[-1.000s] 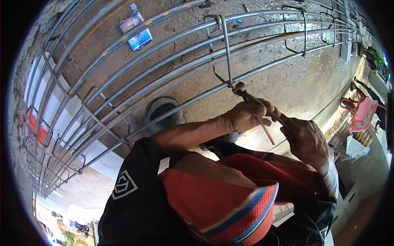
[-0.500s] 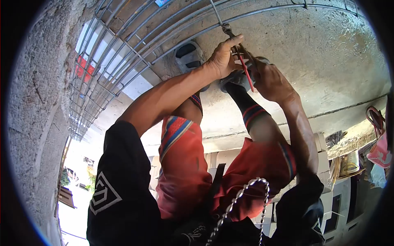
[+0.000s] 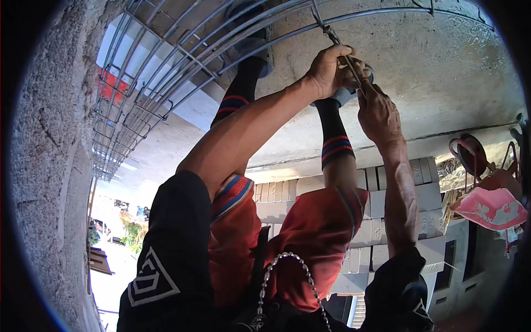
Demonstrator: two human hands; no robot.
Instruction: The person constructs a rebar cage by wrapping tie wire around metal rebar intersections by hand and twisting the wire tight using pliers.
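A pair of pincers (image 3: 352, 72) with long thin handles slants down from the steel cage. Its jaws (image 3: 330, 34) are at a joint where a short bar meets a long bar of the wire cage (image 3: 265, 47). My left hand (image 3: 331, 69) is closed around the pincers partway along, thumb pointing toward the jaws. Lower down, my right hand (image 3: 379, 117) is wrapped round the handle ends. The handles look close together, and my fingers hide part of them. Whether a tie wire sits in the jaws is too small to tell.
A rough concrete wall (image 3: 52, 166) rises at the left. Grey blocks (image 3: 365, 243) are stacked behind my legs. A pink and white object (image 3: 489, 207) hangs at the right. My sandalled feet stand on the concrete floor (image 3: 431, 83) near the cage.
Both hands and the pincers have shifted right in view. The red handle, spread apart before, no longer shows. My legs and the view have shifted, bringing more blocks into sight.
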